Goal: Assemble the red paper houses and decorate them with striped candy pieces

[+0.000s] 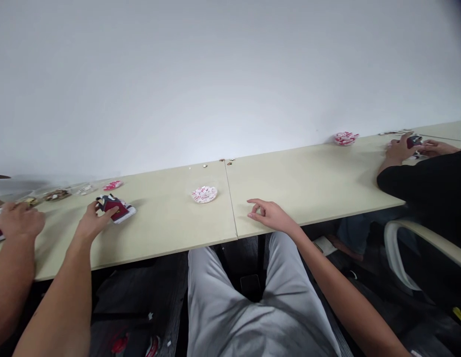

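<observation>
My left hand [92, 218] grips a small maroon, navy and white item [120, 210] above the left part of the table, thumb on its maroon face. What exactly this item is, I cannot make out. My right hand [269, 215] is over the table's front edge, right of the seam. Its index finger and thumb are stretched out and apart, with nothing visible between them. Between my hands, nearer the right one, sits a clear shallow dish of small white pieces with red marks [204, 195].
A co-worker's hand [22, 220] holds a similar item at far left, near dishes of brown pieces [57, 195] and pink pieces [113, 185]. At right, another person's hands [401, 148] hold a dark item near a red-and-white dish [345, 138]. Small scraps [230, 161] lie by the wall.
</observation>
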`<action>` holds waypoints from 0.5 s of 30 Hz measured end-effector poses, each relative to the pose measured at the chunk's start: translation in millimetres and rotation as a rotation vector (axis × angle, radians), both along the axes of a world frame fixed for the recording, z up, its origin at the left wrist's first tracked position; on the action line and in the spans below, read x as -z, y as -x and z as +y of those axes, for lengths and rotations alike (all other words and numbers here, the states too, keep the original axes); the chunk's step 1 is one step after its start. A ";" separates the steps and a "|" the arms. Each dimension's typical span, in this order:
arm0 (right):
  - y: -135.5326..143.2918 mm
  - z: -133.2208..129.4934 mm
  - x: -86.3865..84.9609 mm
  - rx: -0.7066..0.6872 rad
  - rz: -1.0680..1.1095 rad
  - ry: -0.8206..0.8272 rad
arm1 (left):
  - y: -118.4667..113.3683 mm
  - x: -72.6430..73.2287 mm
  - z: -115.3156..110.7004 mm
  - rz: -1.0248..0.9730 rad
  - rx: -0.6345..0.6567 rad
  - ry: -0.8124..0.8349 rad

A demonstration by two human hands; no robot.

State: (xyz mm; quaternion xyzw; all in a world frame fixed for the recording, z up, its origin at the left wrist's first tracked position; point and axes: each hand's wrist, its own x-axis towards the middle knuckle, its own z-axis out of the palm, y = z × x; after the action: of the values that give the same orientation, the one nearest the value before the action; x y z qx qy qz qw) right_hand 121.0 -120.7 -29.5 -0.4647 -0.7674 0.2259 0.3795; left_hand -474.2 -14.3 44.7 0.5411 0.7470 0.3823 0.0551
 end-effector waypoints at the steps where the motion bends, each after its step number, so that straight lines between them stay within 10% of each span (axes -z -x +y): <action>1: 0.0 0.1 0.1 0.000 -0.001 -0.001 | -5.7 -0.1 -2.0 -0.026 -0.024 -0.002; 15: 0.8 -1.0 0.8 0.007 -0.002 -0.003 | -93.3 19.8 -49.5 -0.179 0.460 -0.041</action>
State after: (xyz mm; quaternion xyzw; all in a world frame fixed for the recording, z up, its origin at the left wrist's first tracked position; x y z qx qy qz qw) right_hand 120.2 -121.7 -30.4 -0.4669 -0.7666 0.2230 0.3804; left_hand -380.9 -63.8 25.0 0.6617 0.5885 0.4213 0.1957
